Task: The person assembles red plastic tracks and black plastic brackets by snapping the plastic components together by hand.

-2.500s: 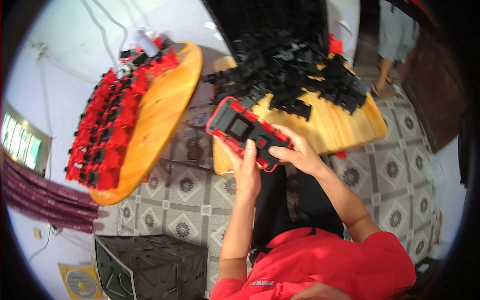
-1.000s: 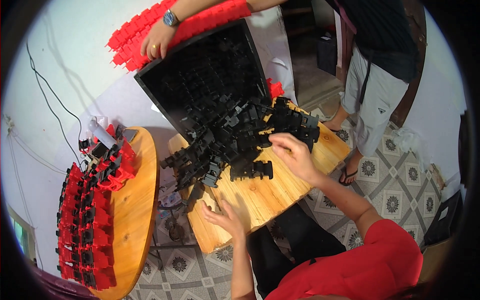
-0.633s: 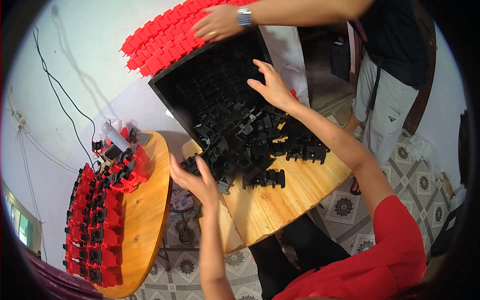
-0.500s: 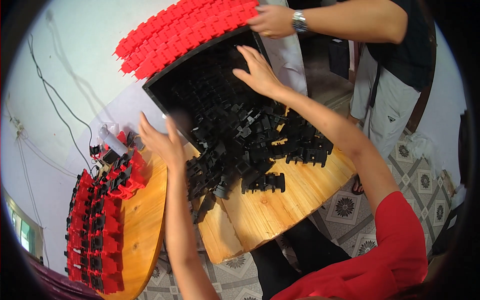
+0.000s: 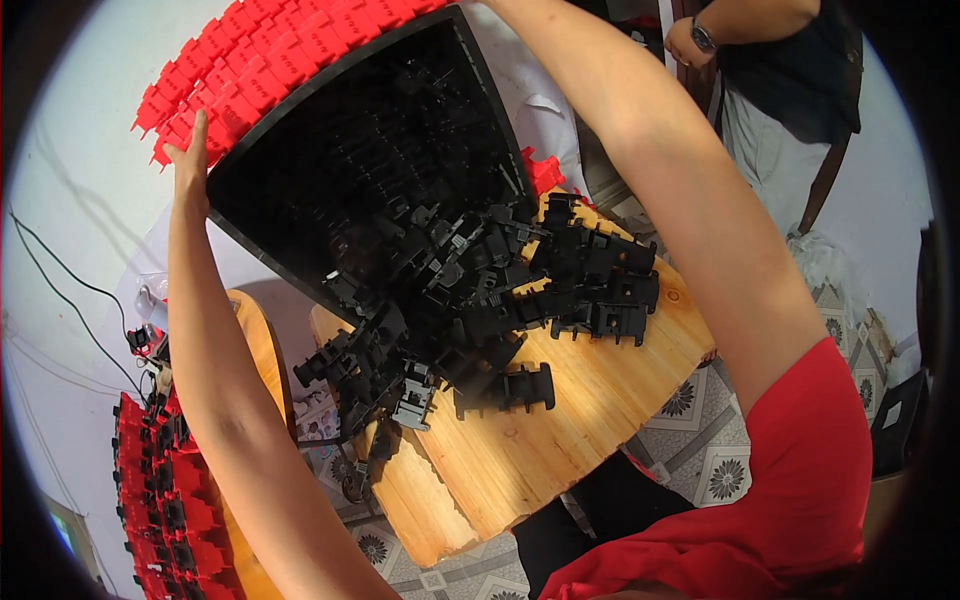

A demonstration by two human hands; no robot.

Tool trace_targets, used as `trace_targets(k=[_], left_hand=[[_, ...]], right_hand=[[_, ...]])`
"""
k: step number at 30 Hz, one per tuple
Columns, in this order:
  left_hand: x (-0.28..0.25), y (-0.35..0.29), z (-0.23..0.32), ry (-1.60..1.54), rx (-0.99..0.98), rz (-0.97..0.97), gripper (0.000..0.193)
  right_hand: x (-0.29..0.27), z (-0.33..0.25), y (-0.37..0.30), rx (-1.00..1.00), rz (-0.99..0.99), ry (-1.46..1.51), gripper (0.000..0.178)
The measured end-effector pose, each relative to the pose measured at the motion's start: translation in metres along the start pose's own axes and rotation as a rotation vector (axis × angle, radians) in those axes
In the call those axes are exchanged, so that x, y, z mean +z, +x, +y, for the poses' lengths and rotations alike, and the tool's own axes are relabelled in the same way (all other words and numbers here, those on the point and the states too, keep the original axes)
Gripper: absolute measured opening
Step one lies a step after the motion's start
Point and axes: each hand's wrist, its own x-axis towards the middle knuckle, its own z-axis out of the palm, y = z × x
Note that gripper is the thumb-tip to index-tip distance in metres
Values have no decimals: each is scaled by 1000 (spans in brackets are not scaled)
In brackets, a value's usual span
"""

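Note:
A large black plastic bin (image 5: 480, 70) is tilted toward me, its mouth facing the table. Small black plastic clip-like parts (image 5: 600, 270) have spilled from it into a heap on the light wooden table (image 5: 540, 460). My left hand (image 5: 190, 165) grips the bin's far left corner, one finger stretched up against the red parts; its other fingers are partly hidden. My right forearm reaches past the bin's right side, and that hand is cut off by the top edge. Rows of red plastic parts (image 5: 265, 75) sit behind the bin's upper rim.
To the left, a second wooden table (image 5: 265, 350) carries rows of red and black assembled parts (image 5: 185, 500). A loose red part (image 5: 543, 170) lies by the bin's right side. Another person (image 5: 785, 90) with a wristwatch stands at the far right.
My left hand has moved from beside the bin up to its far corner. My right hand has gone out past the top edge. The other person's hand has withdrawn from the red parts.

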Motion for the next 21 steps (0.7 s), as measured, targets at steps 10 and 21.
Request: trace_targets(k=[10,21], left_hand=[[-153,-35,36,3280,2105,1738,62],[-398,-40,-106,3170,2116,1388,41]], right_hand=[[-69,37,-13,185,-511,571,35],[-256,8,-261,2,-294,540,36]])
